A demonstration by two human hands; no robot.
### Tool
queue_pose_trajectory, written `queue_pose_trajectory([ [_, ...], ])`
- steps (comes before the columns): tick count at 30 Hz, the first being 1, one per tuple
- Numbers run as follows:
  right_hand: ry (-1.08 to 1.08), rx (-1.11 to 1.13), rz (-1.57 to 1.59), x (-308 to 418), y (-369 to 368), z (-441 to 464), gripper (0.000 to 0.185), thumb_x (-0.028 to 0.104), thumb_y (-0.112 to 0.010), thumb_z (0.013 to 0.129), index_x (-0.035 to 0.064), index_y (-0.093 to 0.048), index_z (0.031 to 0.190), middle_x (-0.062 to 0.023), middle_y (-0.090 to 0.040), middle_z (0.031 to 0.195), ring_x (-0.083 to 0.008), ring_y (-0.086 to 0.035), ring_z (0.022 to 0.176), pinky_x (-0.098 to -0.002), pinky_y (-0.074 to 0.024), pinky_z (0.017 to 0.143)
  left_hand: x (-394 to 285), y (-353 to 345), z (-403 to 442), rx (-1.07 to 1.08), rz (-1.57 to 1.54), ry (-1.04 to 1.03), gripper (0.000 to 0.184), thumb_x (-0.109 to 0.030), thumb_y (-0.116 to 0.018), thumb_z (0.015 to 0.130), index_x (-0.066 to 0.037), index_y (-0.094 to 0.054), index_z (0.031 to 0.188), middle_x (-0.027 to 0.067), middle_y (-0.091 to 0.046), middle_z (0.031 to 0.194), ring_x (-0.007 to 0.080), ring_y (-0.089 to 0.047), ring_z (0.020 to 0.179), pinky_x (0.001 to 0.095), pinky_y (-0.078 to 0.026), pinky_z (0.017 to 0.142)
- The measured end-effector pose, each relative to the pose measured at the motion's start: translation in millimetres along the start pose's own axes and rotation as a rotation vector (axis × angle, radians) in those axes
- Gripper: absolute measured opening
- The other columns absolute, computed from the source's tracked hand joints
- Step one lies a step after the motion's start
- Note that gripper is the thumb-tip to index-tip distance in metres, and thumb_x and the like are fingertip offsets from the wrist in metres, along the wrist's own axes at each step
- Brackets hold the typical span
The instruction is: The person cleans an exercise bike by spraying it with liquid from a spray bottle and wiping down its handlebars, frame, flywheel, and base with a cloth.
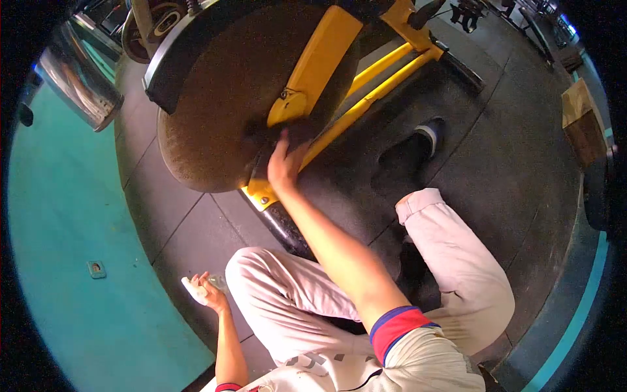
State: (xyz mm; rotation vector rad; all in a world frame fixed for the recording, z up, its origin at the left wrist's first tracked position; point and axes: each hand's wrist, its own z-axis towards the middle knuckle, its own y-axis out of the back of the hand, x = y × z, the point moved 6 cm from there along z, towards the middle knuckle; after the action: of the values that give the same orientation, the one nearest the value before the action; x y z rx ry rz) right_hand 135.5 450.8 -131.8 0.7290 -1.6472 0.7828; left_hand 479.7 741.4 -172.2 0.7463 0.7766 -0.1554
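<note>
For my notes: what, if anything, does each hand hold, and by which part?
Left hand: a white object, gripped part unclear. Right hand: blurred, any hold cannot be told.

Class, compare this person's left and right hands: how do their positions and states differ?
The left hand holds a white object; whether the right hand holds anything is unclear through blur. The left hand is beside the left knee, while the right hand reaches farther forward, to the yellow-framed machine. Both hands are bare.
</note>
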Motion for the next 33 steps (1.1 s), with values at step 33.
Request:
queue_pose_trajectory([
  [33,0.811,0.151,-0.423,23,-4,-1,0.086,0.024,-0.056,0.093,-0.021,-0.001,0.141,-0.0426,-0.006,0.148,-0.0503,-0.007,0.141,-0.0511,-0.0052,0.118,9,1,-8,-0.042,-0.104,0.077,0.025,-0.006,-0.045,0.096,0.002,-0.049,0.119,0.0123,-0.059,0.108,0.0216,-0.062,0.095,0.0337,-0.048,0.087],
])
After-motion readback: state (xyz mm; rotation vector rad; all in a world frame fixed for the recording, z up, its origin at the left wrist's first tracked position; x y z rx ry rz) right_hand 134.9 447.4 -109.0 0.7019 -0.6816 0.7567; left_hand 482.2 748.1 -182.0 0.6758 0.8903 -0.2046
